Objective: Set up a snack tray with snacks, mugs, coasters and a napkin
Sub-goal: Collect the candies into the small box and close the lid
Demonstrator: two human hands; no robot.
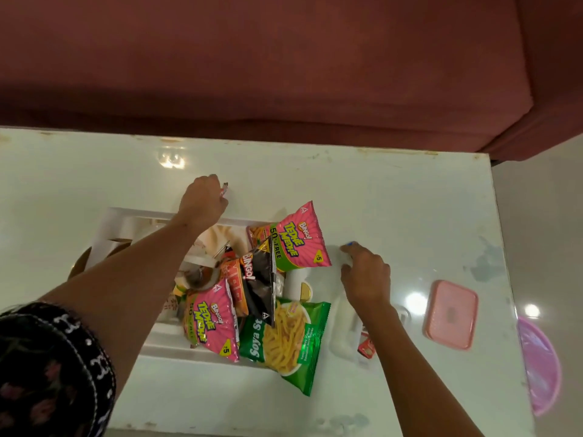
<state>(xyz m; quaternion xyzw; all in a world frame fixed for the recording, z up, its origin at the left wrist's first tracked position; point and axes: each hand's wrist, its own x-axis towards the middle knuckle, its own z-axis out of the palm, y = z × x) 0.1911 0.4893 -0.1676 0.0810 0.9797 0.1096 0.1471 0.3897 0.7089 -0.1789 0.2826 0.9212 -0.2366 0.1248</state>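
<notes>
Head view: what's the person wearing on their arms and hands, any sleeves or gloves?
Both hands are bare, no gloves. The left arm has a short dark sleeve with a pinkish floral print and white embroidered trim. The right arm shows no sleeve in view.

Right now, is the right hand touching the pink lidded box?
Apart. The head view shows bare white table between the right hand and the pink lidded box.

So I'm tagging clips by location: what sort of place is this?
Probably a home living room: a maroon sofa stands behind a low glossy white table, which holds a white tray piled with snack packets.
</notes>
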